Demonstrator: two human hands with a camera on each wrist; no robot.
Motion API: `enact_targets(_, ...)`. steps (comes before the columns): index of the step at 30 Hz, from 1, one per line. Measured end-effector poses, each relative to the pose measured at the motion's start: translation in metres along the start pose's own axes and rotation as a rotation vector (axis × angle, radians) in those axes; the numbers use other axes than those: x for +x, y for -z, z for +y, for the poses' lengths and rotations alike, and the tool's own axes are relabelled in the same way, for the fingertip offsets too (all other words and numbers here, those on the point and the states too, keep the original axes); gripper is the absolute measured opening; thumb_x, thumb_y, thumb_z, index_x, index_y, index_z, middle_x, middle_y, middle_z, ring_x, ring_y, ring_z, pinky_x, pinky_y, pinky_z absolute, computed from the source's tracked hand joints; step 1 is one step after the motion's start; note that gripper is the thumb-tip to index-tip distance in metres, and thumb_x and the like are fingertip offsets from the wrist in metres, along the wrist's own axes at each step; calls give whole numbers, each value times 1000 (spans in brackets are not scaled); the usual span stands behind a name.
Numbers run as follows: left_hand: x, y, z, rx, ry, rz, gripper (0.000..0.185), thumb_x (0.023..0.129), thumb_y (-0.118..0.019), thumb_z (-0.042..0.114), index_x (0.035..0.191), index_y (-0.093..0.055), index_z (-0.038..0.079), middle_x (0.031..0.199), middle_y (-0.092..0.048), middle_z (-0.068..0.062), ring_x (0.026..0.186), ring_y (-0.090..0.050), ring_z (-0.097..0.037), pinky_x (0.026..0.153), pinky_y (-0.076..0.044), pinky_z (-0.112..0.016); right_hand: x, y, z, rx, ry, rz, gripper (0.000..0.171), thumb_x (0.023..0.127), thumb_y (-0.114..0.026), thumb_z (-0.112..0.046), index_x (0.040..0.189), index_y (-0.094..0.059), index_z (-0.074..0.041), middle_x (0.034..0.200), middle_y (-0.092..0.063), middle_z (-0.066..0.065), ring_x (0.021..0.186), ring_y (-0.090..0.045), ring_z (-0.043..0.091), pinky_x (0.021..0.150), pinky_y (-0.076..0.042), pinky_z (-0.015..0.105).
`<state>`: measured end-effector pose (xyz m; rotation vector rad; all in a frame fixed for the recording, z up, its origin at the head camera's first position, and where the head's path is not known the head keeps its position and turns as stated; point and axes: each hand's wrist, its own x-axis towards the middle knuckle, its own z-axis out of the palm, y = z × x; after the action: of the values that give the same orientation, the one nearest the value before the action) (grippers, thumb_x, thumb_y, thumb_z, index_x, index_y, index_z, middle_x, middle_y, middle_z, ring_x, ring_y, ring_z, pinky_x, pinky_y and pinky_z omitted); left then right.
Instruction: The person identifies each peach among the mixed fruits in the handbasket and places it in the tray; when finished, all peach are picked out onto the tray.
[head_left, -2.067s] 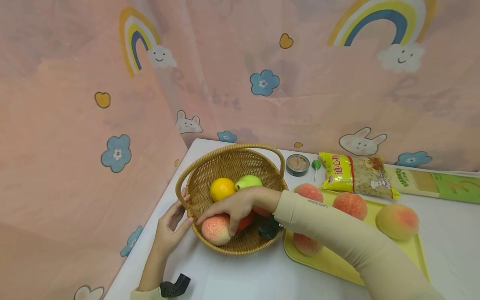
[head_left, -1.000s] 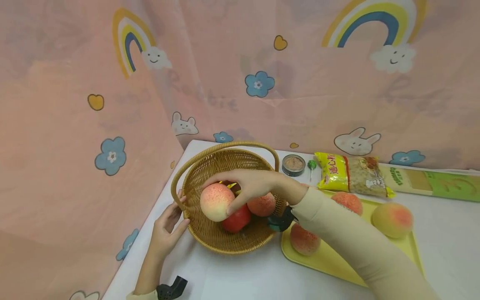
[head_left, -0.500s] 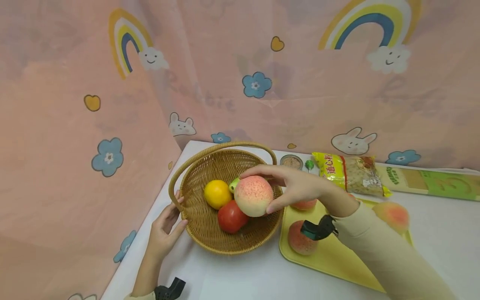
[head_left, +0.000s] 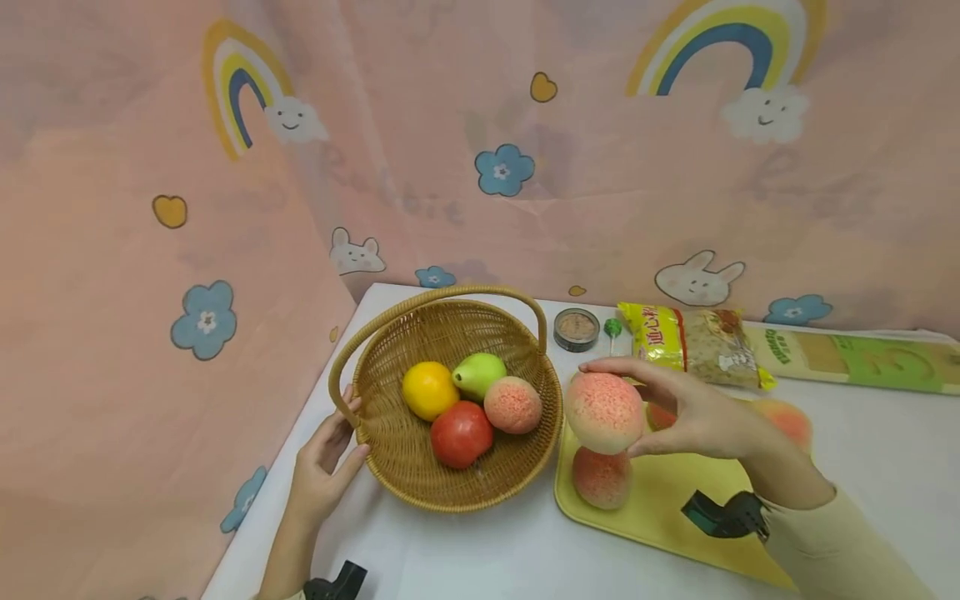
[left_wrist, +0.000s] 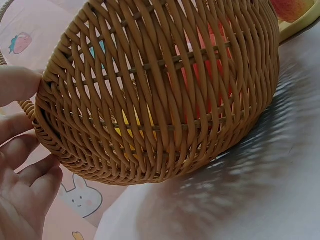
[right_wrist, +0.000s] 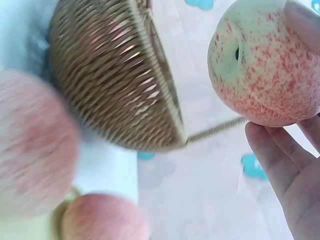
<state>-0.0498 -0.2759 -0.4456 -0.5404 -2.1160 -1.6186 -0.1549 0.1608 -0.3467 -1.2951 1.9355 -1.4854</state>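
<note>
My right hand (head_left: 693,412) grips a speckled pink and cream peach (head_left: 604,412) between thumb and fingers, over the left part of the yellow tray (head_left: 675,517). In the right wrist view the peach (right_wrist: 265,65) shows its stem hollow, fingertips against its underside. My left hand (head_left: 321,467) holds the rim of the wicker basket (head_left: 382,454) at the foot of its handle, thumb and fingers on either side in the left wrist view. Inside the basket lie an orange (head_left: 431,390), a green pear (head_left: 480,376), a red round fruit (head_left: 462,434) and a smaller peach (head_left: 513,405).
On the tray sit more peaches, one at the front left (head_left: 602,478) and another to the right (head_left: 786,421), partly hidden. Behind stand a round compact (head_left: 576,328), a green lollipop (head_left: 613,327), a yellow pasta bag (head_left: 690,343) and a long green package (head_left: 862,358). Patterned cloth hangs behind.
My right hand has lifted the peach out of the basket and carried it right, over the tray. The left hand stays at the basket rim. The head view has turned slightly right.
</note>
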Motion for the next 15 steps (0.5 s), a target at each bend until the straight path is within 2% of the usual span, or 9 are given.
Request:
enact_targets(2,-1,1,0,-11,-17,3,55,79,-53,-24,132,-40,-18,147,-26,-35,139,-35,-20,110,-35,-21,-13,-2,5,13,-28,28,81,76,-71,10,145,-29,0,148,-34,17,131,-42,8,99,-48,23)
enact_targets(6,-1,1,1,-29,-27,6,55,78,-53,-25,131,-40,-19,147,-26,-36,139,-35,-22,110,-35,-22,-39,-8,16,-59,-93,109,80,76,-72,8,145,-31,-2,149,-35,10,129,-43,3,99,-46,19)
enact_targets(10,-1,0,1,-25,-11,4,55,79,-53,-24,133,-40,-17,149,-26,-32,139,-35,-20,110,-35,-22,-66,-14,28,-123,-120,191,78,77,-71,8,145,-33,-3,149,-37,1,129,-41,-1,100,-39,10)
enact_targets(13,-1,0,1,-21,-2,7,56,79,-53,-23,133,-40,-17,149,-27,-32,139,-36,-19,109,-35,-21,-82,-19,37,-126,-133,241,78,76,-70,9,144,-34,-2,147,-39,3,129,-42,-1,100,-35,6)
enact_targets(15,-1,-1,0,-22,4,8,55,79,-53,-24,133,-40,-17,148,-26,-33,139,-36,-19,109,-35,-20,-93,-22,42,-118,-174,266,77,76,-72,7,144,-35,-3,146,-42,3,127,-43,-3,100,-35,5)
